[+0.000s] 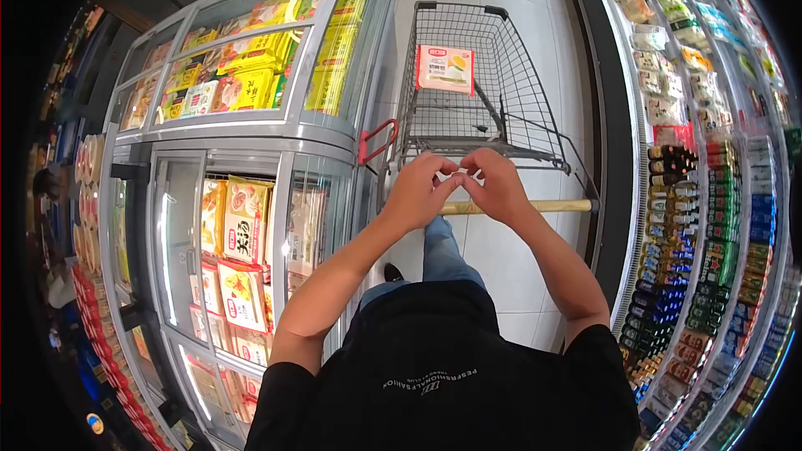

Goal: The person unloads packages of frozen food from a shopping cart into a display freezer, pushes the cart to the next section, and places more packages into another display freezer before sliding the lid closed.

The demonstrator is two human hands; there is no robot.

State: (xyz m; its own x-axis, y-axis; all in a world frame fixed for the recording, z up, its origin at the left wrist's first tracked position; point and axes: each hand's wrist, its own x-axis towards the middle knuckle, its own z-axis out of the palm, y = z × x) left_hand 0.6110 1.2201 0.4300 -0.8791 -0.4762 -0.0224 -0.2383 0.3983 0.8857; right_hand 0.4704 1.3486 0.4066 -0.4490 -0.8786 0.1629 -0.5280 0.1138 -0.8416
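My left hand [418,190] and my right hand [499,187] meet in front of me with thumbs and fingers pinched together. Whatever lies between the fingertips, if anything, is too small to make out. Just below them runs the yellowish handle bar [547,206] of a grey wire shopping cart [525,88]; neither hand grips it. Inside the cart, toward its left side, a pink-and-white food package [445,69] with a yellow picture rests on the wire.
To the left stands a glass-doored freezer [292,135] holding yellow bags [251,88] and white-and-red food packs [244,296]. A red handle-like frame [378,143] sits between freezer and cart. Shelves of bottles [668,242] and packaged food line the right, behind a dark edge [595,100].
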